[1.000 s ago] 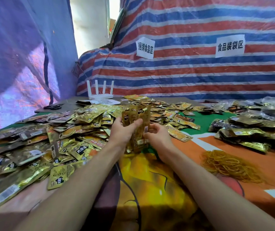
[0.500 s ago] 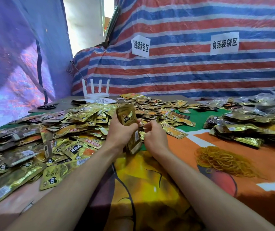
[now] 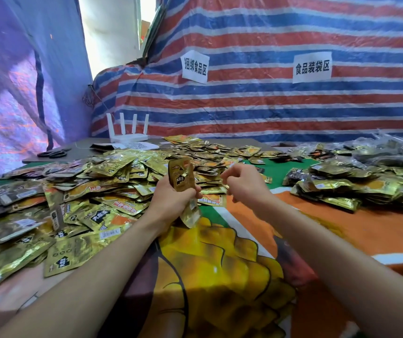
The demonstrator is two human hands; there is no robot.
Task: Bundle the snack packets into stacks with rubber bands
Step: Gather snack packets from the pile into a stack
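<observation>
My left hand [image 3: 171, 203] grips an upright stack of gold snack packets [image 3: 180, 176] around its middle, over the near centre of the table. My right hand [image 3: 243, 185] hovers just right of the stack, apart from it, with curled fingers and nothing visible in them. A wide heap of loose gold packets [image 3: 98, 191] covers the left and far side of the table. The yellow rubber bands [image 3: 329, 224] lie to the right, blurred and mostly hidden behind my right forearm.
A mound of packets [image 3: 346, 186] sits at the right on the orange and green printed cloth [image 3: 220, 264]. A white router [image 3: 127, 132] and black scissors [image 3: 51, 154] stand at the far left. A striped tarp wall [image 3: 268, 106] closes off the back.
My right hand has let go of the stack and drawn away to the right. The left hand now holds the squared-up stack alone, slightly higher.
</observation>
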